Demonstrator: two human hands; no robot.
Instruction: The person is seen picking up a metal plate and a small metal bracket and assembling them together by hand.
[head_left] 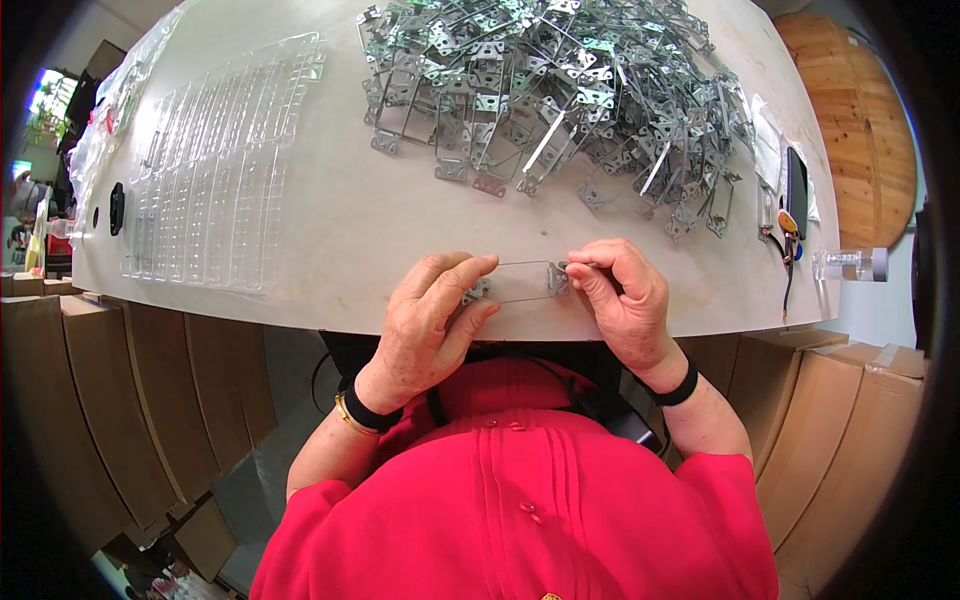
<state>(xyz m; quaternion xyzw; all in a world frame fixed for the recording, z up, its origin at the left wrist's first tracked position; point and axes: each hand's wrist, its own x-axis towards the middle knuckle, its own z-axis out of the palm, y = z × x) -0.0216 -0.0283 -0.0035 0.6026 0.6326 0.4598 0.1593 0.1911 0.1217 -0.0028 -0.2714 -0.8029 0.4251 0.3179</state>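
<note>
Between my hands, just above the table's front edge, lies a metal bracket piece with two thin parallel rods and a small perforated plate [556, 279] at its right end. My left hand [425, 312] is closed around its left end, where another bit of plate [475, 291] peeps out between thumb and fingers. My right hand [628, 302] pinches with thumb and forefinger close beside the right plate. A small thin thing seems to be in that pinch, too small to name.
Beyond my hands a large tangled heap of similar metal brackets [560, 90] covers the back of the white table [330, 220]. Clear plastic trays [215, 170] lie at left. On the right are a phone [796, 182], a clear bottle [850, 265] and cardboard boxes [820, 420].
</note>
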